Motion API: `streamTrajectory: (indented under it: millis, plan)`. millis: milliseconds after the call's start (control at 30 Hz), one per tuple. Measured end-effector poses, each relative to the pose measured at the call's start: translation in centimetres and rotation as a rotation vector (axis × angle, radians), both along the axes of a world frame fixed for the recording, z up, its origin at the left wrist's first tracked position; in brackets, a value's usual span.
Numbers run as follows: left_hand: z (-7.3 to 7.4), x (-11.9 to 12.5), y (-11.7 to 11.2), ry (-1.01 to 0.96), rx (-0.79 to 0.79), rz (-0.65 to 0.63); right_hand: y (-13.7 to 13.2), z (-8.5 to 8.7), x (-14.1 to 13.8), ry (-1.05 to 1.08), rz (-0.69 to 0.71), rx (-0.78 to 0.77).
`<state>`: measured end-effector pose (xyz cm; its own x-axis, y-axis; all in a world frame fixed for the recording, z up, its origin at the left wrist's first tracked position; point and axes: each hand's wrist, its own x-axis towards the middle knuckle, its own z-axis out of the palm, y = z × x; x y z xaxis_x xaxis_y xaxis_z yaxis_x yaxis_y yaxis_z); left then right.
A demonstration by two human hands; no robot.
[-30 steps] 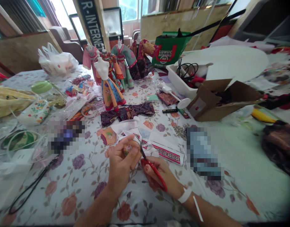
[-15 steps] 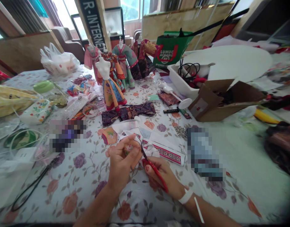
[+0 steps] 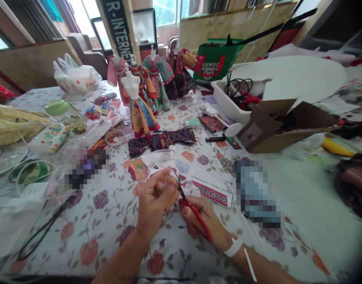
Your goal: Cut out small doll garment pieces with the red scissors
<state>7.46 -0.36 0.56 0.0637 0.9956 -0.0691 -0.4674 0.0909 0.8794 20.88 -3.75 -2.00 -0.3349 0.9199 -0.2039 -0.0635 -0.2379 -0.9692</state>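
Between the thumb and fingers of my left hand (image 3: 155, 197) is a small orange piece of fabric (image 3: 170, 202) with a flower print and a pale edge. My right hand (image 3: 206, 217) grips red-handled scissors (image 3: 198, 219), their dark blades at the fabric's right edge. Whether the blades are parted is hard to make out. Just beyond my hands lie an orange fabric cutout (image 3: 138, 169) with a red border and a white strip with a red and black pattern (image 3: 214, 191). Behind them rests a dark paisley fabric piece (image 3: 163, 141).
A white mannequin in an orange and blue skirt (image 3: 141, 114) stands ahead, with several dressed mannequins behind it. To the right are a cardboard box (image 3: 263, 132), a white bin (image 3: 225, 100) and a green bag (image 3: 213, 65). A lidded jar (image 3: 62, 114) sits at left.
The whole view has shifted slightly, so things appear a little further right. My hands keep nearly the same pose, with the scissors still at the fabric's edge.
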Motion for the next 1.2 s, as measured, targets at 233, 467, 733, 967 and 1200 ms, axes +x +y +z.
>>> streamTrajectory:
  millis: [233, 467, 733, 967, 1200]
  plan:
    - [-0.36, -0.04, -0.04, 0.031, 0.066, -0.027, 0.00, -0.16, 0.02, 0.011, -0.003, -0.010]
    - [-0.40, -0.19, -0.01, 0.047, 0.067, -0.036, -0.10, 0.05, -0.10, -0.013, -0.022, -0.010]
    - [-0.34, -0.15, 0.09, 0.052, 0.083, -0.032, -0.09, 0.10, -0.15, 0.003, -0.040, -0.052]
    - [-0.23, -0.43, 0.11, 0.083, 0.045, -0.038, -0.13, 0.16, -0.20, 0.018, -0.042, -0.066]
    - [-0.42, -0.61, 0.27, 0.079, 0.062, -0.067, -0.21, -0.13, -0.25, 0.063, -0.050, -0.078]
